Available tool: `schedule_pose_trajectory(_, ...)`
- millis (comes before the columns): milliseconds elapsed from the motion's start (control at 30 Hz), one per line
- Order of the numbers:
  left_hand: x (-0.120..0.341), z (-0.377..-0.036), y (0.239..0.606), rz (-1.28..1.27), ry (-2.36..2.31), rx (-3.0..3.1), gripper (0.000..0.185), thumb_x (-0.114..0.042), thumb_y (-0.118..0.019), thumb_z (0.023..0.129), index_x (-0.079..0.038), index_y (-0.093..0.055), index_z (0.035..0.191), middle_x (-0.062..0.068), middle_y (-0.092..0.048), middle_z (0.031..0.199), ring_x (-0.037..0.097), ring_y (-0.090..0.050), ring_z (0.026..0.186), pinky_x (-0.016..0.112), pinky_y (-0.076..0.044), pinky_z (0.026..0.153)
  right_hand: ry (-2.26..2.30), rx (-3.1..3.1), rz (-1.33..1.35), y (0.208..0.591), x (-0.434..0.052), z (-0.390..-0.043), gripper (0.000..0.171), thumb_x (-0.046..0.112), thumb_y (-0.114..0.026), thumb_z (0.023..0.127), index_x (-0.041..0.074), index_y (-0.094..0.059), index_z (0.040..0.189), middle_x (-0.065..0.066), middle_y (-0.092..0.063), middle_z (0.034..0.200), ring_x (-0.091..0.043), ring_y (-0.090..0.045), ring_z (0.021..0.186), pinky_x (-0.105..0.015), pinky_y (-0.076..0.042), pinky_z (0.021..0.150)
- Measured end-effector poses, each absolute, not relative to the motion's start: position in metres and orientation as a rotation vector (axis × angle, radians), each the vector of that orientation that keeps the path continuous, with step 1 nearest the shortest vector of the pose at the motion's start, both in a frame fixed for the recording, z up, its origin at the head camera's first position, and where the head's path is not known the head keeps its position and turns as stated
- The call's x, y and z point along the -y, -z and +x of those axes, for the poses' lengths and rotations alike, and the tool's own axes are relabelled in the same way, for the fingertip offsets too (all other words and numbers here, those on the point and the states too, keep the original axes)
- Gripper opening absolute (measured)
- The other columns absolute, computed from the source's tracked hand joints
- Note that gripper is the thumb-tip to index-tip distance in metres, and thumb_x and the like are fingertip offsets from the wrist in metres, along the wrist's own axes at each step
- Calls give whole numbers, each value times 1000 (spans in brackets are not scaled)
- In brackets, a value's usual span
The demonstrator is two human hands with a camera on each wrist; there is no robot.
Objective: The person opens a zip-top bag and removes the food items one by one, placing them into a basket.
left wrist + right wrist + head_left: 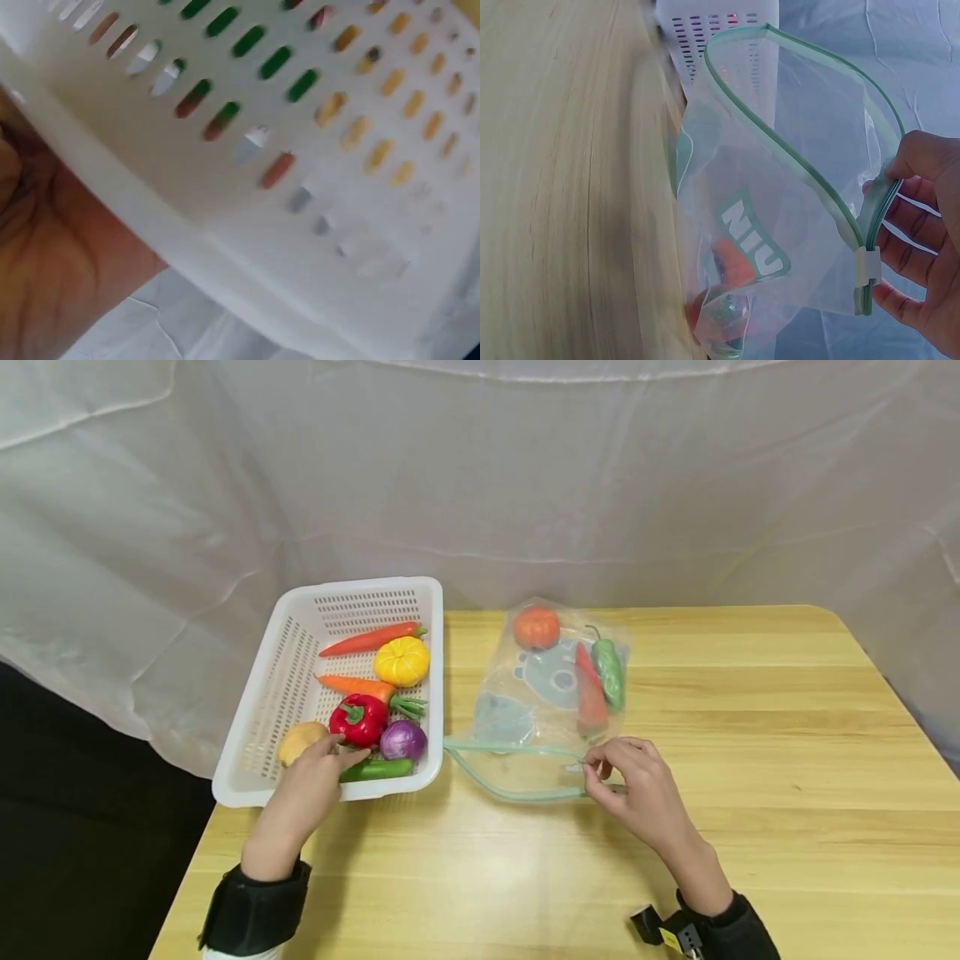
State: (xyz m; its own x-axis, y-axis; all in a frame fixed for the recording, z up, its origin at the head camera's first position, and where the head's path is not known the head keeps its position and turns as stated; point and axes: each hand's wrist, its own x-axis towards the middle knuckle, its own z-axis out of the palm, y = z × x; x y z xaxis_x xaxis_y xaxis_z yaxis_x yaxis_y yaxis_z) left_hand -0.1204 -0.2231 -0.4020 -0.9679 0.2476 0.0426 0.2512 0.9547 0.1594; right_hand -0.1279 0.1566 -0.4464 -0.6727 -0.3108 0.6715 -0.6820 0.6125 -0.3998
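A white slotted basket at the table's left holds two carrots, a yellow pumpkin, a red pepper, a purple onion, a potato and a green cucumber. My left hand reaches over the front rim, its fingers stretched out between the potato and the pepper, above the cucumber. In the left wrist view only the palm and the basket wall show. My right hand pinches the green zip rim of a clear bag, holding its mouth open. An orange pumpkin, a carrot and a green pepper lie inside.
The wooden table stretches to the right and front of the bag. A white cloth backdrop hangs behind. The basket overhangs the table's left edge. In the right wrist view the bag stands open with the basket behind it.
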Motion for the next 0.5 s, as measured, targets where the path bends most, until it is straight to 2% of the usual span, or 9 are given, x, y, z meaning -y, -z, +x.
schedule_pose_trajectory(133, 225, -116, 406, -385, 334, 3104, 45, 19, -47, 70, -2, -72, 101, 21, -64, 112, 36, -59, 103, 45, -53, 79, -889, 2283, 780, 446, -155, -128, 13, 16, -54, 84, 12, -62, 75, 4, -61, 67, -9, -51, 62, -31, -40, 77)
schedule_pose_trajectory(300, 224, -113, 410, -347, 339, 3031, 40, 18, -52, 70, -2, -72, 97, 21, -65, 108, 36, -61, 98, 44, -54, 72, -885, 2276, 786, 447, -154, -128, 11, 15, -55, 83, 11, -62, 75, 4, -61, 66, -9, -51, 62, -31, -40, 76)
schedule_pose_trajectory(500, 222, -112, 414, -279, 378, 2978, 39, 17, -52, 71, 1, -70, 102, 23, -65, 107, 37, -62, 95, 45, -54, 71, -894, 2332, 765, 444, -154, -125, 10, 14, -55, 82, 11, -62, 76, 3, -62, 68, -11, -52, 64, -31, -40, 79)
